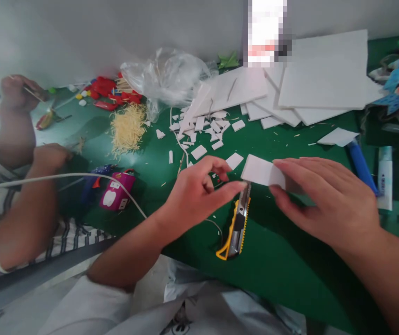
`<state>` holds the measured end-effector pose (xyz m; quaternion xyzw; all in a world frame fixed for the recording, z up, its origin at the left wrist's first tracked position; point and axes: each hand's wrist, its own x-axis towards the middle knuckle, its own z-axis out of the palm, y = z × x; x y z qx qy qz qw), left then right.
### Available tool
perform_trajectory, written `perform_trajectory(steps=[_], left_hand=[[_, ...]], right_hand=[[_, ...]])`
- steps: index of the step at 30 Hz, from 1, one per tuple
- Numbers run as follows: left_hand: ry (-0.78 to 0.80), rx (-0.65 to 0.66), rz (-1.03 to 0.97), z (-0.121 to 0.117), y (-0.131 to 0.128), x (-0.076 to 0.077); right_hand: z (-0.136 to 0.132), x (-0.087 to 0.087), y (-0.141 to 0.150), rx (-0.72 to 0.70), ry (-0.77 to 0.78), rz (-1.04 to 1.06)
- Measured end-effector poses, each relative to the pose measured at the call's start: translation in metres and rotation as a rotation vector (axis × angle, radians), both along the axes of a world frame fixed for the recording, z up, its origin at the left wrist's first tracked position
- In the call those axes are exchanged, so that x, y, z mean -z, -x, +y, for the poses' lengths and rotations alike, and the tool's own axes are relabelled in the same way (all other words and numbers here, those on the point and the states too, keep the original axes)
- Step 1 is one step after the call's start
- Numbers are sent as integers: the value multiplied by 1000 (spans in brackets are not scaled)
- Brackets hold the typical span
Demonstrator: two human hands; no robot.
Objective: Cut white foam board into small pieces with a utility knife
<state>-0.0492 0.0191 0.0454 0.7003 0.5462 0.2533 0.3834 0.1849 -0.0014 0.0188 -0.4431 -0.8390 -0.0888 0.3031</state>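
My right hand (328, 200) grips a small white foam-board piece (260, 171) by its right end, fingers wrapped over it. My left hand (199, 190) reaches in from the left; its index fingertip touches the piece's lower left corner and the thumb curls above, with nothing else in it. A yellow utility knife (236, 225) lies on the green mat (276, 260) just below the piece, blade end pointing up towards it.
Cut white scraps (204, 130) and large white foam sheets (321, 74) lie at the back. A clear plastic bag (166, 77), a pile of thin sticks (127, 128), red bits, a pink gadget (115, 195) and a blue pen (360, 165) surround. Another person's arms (28, 195) are at the left.
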Motion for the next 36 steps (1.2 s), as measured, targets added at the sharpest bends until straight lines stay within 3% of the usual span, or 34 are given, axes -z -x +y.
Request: perform_trajectory(steps=[3, 6, 12, 18, 21, 27, 36], left_hand=[[193, -30, -317, 9, -4, 1], [322, -11, -476, 7, -10, 3], [589, -12, -663, 6, -7, 10], [823, 121, -701, 9, -6, 12], [836, 148, -677, 8, -8, 12], [814, 77, -733, 5, -10, 15], [683, -4, -762, 8, -10, 15]], right_hand=[[0, -3, 2, -74, -4, 5], [2, -4, 4, -105, 26, 0], [4, -1, 4, -186, 40, 43], [4, 0, 1, -242, 81, 85], [3, 1, 1, -266, 68, 80], [2, 0, 2, -235, 41, 68], [6, 5, 0, -257, -21, 24]])
